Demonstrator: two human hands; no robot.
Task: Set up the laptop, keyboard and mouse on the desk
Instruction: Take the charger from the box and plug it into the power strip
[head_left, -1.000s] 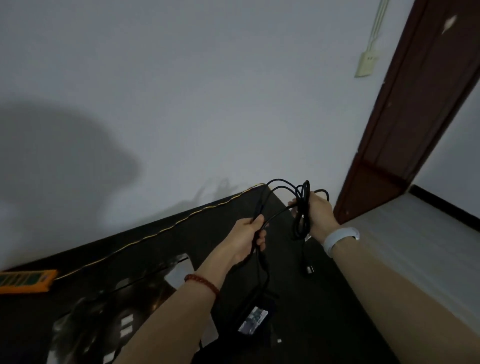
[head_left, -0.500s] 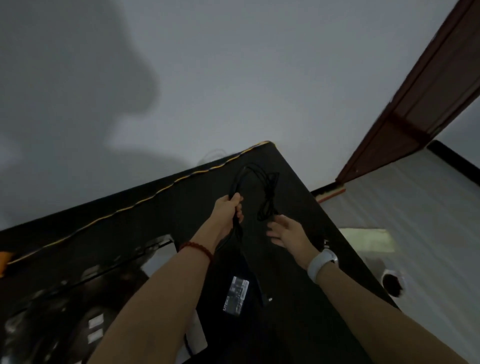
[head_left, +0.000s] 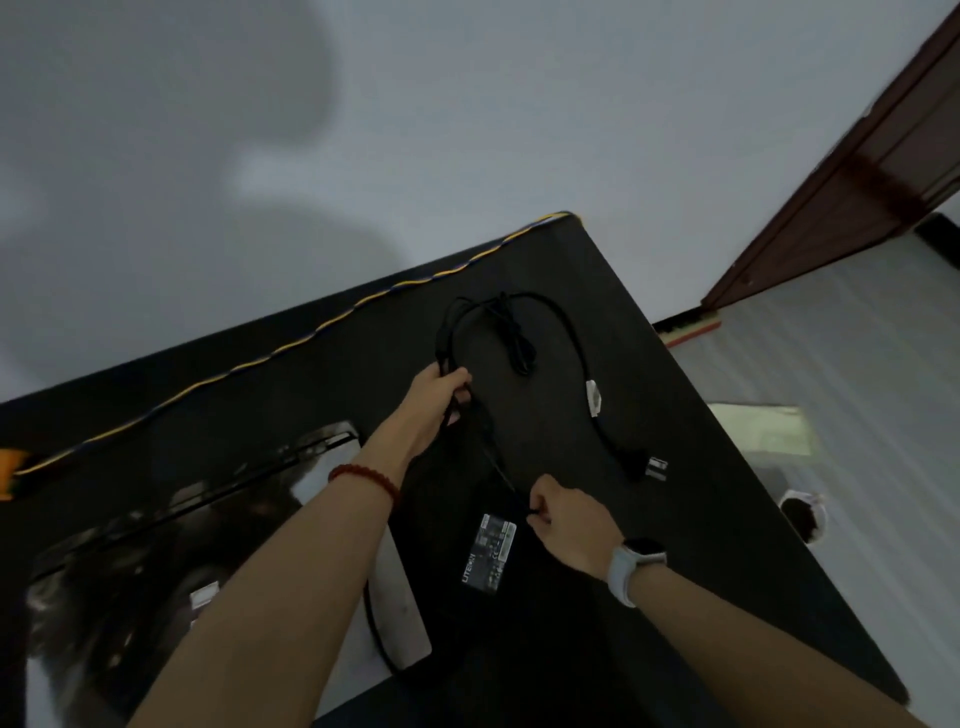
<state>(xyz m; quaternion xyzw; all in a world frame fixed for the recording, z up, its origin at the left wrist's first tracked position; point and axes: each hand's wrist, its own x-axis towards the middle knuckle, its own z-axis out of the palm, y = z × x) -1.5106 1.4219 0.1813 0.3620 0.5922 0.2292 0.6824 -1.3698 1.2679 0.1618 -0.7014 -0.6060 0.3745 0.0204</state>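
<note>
Laptop (head_left: 171, 551) sits at the left of the black desk (head_left: 701, 519), under my left forearm, dark and glossy; details are hard to read in this light. Its power adapter brick (head_left: 491, 553), label up, lies just right of the laptop, between my two arms.

Left hand (head_left: 434, 397) is closed around the black cable (head_left: 566, 332) near the back of the desk, gripping a bunch of strands. From there the cable loops away toward the far corner, with a tied bundle (head_left: 511, 338) in the middle of the loop. It runs down the right side past a white tag (head_left: 594, 397) to the plug (head_left: 649, 467), which lies flat on the desk.

Right hand (head_left: 569, 522) is just beside the top right corner of the brick, fingers pinched on the thin cord (head_left: 496, 467) that leads up to my left hand. The plug is near the right hand, not touching it.

Red bead bracelet (head_left: 366, 478) on left wrist, white watch (head_left: 631, 566) on right.
</note>
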